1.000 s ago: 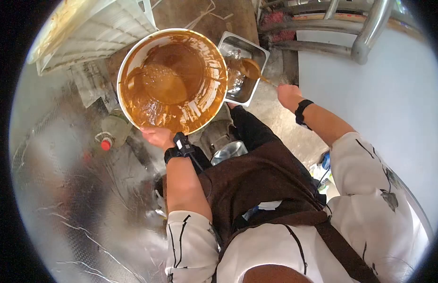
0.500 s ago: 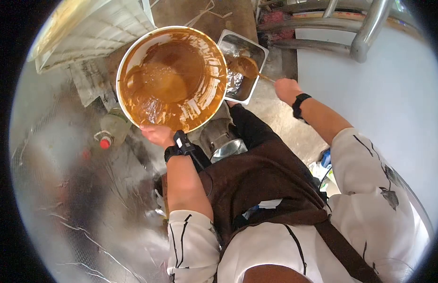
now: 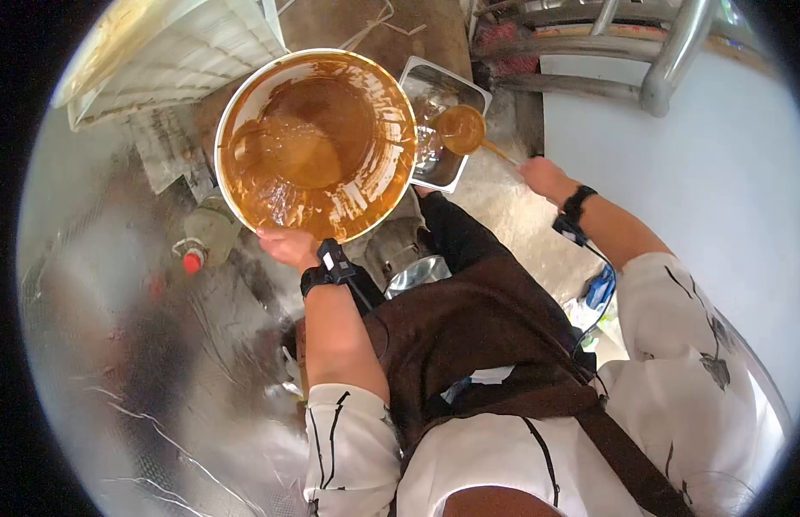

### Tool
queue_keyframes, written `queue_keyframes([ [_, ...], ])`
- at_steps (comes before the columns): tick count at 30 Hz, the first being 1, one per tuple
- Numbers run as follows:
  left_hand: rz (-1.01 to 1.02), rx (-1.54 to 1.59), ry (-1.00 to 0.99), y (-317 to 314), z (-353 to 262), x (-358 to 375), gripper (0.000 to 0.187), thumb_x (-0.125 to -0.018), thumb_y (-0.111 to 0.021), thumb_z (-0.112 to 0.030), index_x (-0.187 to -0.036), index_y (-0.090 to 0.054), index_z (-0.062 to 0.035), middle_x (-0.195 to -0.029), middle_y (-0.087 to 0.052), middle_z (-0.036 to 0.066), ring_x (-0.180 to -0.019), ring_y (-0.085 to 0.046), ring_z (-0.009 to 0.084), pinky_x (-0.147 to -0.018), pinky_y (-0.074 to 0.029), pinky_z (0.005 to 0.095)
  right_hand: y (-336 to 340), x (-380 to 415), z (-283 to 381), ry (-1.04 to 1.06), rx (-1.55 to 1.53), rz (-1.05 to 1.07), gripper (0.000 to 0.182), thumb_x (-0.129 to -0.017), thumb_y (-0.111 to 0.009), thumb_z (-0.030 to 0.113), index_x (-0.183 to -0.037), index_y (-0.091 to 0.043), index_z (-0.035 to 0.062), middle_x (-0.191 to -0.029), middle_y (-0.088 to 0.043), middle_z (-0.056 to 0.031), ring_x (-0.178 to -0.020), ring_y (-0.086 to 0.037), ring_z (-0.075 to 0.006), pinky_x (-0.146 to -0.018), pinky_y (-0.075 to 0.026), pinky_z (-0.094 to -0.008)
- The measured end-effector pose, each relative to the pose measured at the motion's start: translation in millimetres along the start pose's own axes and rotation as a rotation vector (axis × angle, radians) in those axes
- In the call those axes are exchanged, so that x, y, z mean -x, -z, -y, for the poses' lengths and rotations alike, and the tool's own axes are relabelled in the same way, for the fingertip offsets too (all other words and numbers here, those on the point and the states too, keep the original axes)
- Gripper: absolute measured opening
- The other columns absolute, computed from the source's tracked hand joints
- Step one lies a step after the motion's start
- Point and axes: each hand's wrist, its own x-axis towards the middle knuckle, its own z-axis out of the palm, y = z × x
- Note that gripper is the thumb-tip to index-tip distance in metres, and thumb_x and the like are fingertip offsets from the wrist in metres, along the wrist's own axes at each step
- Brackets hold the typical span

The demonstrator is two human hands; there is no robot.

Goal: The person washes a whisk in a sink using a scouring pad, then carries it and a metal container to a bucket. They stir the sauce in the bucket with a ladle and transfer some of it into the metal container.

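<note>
My left hand (image 3: 290,247) grips the near rim of a large white bucket (image 3: 230,191), which is tilted so that its inside faces me. A thick, glossy brown sauce (image 3: 301,155) coats the bucket's walls and pools at the bottom. My right hand (image 3: 546,179) is closed around the handle of a ladle (image 3: 461,129). The ladle's bowl, smeared with the same brown stuff, hangs over the right side of a rectangular metal pan (image 3: 447,177). This pan stands just right of the bucket, with some brown sauce and shiny reflections inside.
A clear plastic bottle with a red cap (image 3: 192,262) lies left of the bucket. A white plastic crate (image 3: 184,65) stands at upper left. Metal tube rails (image 3: 676,69) and a pale flat surface (image 3: 676,172) lie to the right. A metal vessel (image 3: 419,274) sits near my lap.
My right hand has moved right and slightly toward me, carrying the ladle from inside the pan to its right edge. The bucket and my left hand have stayed almost still.
</note>
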Motion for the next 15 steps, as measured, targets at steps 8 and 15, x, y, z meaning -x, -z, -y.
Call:
queue_keyframes([
  [8, -0.117, 0.088, -0.029, -5, -2, 3, 0.037, -0.096, -0.032, -0.025, -0.094, -0.054, 0.0045, -0.089, -0.06, 0.02, -0.079, -0.057, 0.027, -0.07, -0.043, 0.0347, 63, 106, -15, -0.478, -0.815, 0.192, 0.047, -0.087, -0.045, 0.046, -0.063, -0.052, 0.0063, -0.05, -0.042, -0.0007, -0.042, -0.039, -0.0096, -0.04, -0.032, -0.0256],
  [15, -0.06, 0.124, -0.036, -10, 16, -7, 0.051, -0.095, -0.026, -0.039, -0.096, -0.048, 0.0076, -0.088, -0.054, 0.029, -0.081, -0.05, 0.043, -0.071, -0.039, 0.0468, 100, 183, -13, -0.482, -0.876, 0.203, 0.047, -0.087, -0.046, 0.046, -0.063, -0.053, 0.0064, -0.048, -0.04, 0.0013, -0.042, -0.036, -0.008, -0.039, -0.029, -0.0241],
])
